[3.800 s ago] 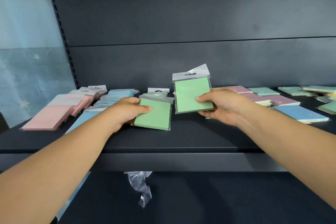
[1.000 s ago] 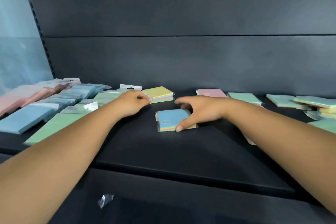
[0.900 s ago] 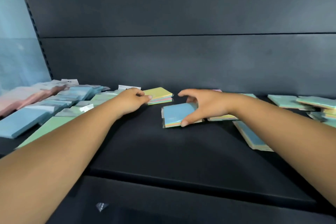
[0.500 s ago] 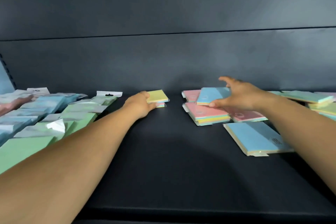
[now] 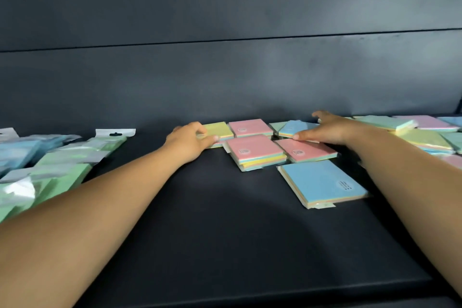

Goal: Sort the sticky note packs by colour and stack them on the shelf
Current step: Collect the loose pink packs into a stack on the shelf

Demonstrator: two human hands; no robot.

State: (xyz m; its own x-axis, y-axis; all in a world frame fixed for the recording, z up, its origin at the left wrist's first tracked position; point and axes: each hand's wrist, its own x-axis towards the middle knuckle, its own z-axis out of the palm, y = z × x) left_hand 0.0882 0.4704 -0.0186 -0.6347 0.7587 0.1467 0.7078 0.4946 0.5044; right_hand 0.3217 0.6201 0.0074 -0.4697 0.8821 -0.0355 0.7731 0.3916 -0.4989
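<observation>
At the back of the shelf, both hands work the loose multicolour packs. Left hand: fingers curled round the near edge of the yellow-topped pack, thumb side hidden. Right hand: lies over the small blue-topped pack, thumb along its near edge, fingers spread past its far side; looks like a pinch, though whether the pack is lifted I cannot tell.

Step in hand, as I judge it: gathering like-topped packs into one stack. To do it well, lift each pack clear instead of dragging it, since the wrappers would likely catch on neighbours, and square the edges before letting go.

Crowding: two pink-topped packs sit touching or nearly so between the hands, a third pink one behind. Large blue pack lies just beside them, nearer the front. Right side is heaped with unsorted packs; bagged green packs fill the left.

Open room: broad bare shelf toward the front edge, between the forearms.
</observation>
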